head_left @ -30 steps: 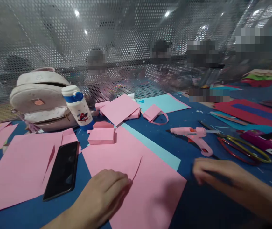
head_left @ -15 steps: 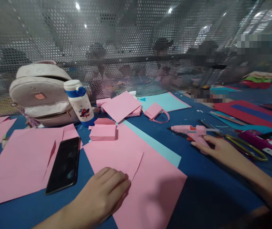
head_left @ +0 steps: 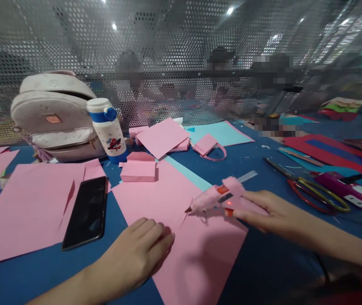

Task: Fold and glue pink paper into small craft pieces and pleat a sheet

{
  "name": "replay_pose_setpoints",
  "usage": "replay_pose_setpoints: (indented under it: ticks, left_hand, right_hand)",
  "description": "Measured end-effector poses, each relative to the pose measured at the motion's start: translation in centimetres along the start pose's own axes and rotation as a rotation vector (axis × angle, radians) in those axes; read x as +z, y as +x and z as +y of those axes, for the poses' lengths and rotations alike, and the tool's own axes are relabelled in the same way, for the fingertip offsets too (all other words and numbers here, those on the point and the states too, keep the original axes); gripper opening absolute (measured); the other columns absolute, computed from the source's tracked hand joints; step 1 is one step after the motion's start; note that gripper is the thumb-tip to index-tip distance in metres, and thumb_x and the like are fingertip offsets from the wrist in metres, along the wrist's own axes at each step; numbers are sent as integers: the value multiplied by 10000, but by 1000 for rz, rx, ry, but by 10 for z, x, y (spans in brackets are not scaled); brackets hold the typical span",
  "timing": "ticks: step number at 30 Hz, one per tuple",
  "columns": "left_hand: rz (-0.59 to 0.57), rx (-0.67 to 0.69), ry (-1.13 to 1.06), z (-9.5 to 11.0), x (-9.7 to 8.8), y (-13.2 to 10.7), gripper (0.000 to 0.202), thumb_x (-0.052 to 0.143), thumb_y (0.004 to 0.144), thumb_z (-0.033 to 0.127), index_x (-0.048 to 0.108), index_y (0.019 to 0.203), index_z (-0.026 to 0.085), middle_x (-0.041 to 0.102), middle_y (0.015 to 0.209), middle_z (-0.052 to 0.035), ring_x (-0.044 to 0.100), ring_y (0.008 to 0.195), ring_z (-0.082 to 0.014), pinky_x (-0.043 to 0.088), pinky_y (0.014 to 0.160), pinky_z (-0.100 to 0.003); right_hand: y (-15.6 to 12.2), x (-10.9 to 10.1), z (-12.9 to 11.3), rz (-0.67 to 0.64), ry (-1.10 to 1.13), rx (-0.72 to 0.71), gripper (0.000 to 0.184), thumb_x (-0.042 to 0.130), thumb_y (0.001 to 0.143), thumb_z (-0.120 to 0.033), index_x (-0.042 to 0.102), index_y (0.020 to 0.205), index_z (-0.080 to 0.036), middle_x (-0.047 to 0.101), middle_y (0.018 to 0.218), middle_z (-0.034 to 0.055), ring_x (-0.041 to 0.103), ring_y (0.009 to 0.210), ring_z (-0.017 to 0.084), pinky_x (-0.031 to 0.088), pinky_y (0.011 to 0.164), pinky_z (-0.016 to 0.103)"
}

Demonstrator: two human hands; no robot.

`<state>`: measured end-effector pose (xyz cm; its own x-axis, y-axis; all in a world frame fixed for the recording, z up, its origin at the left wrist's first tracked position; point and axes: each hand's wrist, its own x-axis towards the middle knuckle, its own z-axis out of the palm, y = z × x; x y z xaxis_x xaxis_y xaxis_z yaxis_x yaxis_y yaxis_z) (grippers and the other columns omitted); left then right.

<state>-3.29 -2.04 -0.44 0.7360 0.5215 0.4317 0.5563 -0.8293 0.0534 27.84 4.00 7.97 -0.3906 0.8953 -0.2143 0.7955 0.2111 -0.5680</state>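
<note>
pink plastic glue gun (head_left: 212, 200): one, gripped by the handle in my right hand (head_left: 274, 212), above a large pink paper sheet (head_left: 164, 197); nozzle tilted down, presumably for aim. contact unclear. my left hand (head_left: 144, 245) rests palm-down on that sheet, seemingly steadying it; can't tell whether its curled fingers pinch anything. beyond: one small pink paper box (head_left: 138, 173), one black phone (head_left: 87, 214), one white-and-blue bottle (head_left: 107, 132).
</note>
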Motion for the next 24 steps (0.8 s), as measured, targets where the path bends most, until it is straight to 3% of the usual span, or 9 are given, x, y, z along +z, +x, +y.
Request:
replay_pose_setpoints:
  ticks: [5,10,19,24]
  left_hand:
    - [-2,15,34,1,-1,0,236,481,980,94,579,1194,85,636,872,-70,529,685,-213,444,579,-351]
    - [5,60,35,0,-2,0,243,456,984,76,572,1195,50,640,845,-70,550,677,-208,464,569,-349]
    - [-10,78,45,-1,-2,-2,250,421,1006,84,557,1211,44,638,818,-71,575,680,-200,473,579,-339]
    - [-28,78,34,-1,0,-3,263,415,1009,83,551,1231,49,630,817,-68,576,678,-200,477,570,-344]
  right_hand:
    - [18,8,-15,-162,-23,-77,562,529,851,-686,755,941,-179,710,852,56,645,775,255,477,624,285]
    - [25,10,-21,-288,90,-60,578,563,844,-674,747,1108,-194,724,899,66,663,753,243,501,585,276]
    - [30,11,-12,-325,160,-148,465,587,902,-555,701,1240,-257,746,977,47,660,795,232,502,585,255]
    - [30,8,-15,-358,195,-167,453,593,906,-526,684,1265,-264,729,1118,60,668,906,263,519,605,262]
